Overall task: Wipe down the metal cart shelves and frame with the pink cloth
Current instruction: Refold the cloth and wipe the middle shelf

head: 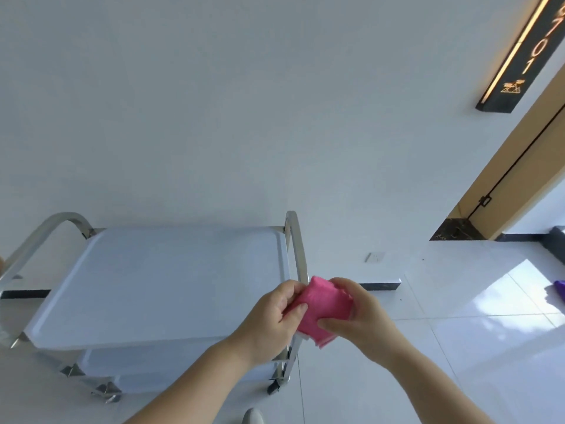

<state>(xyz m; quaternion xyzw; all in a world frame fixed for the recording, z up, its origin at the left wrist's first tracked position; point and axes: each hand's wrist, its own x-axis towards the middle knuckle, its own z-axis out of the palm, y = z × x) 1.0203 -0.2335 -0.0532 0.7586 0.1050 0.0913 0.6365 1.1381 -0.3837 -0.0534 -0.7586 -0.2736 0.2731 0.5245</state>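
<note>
A metal cart (159, 286) with a flat top shelf stands against the white wall, lower shelves showing beneath its front edge. Its right frame tube (298, 246) arches up beside my hands. A folded pink cloth (322, 310) is held in the air just right of the cart's front right corner. My left hand (275, 319) pinches the cloth's left edge, thumb on top. My right hand (360, 313) grips its right side, fingers curled over the top edge. The cloth touches no shelf.
The cart's left handle (46, 234) curves up at the left. A caster (273, 388) shows at the front right. White tiled floor (458, 347) spreads to the right, with a wall socket (375, 257), a wooden door frame (501, 179) and a purple object (559, 287) at the edge.
</note>
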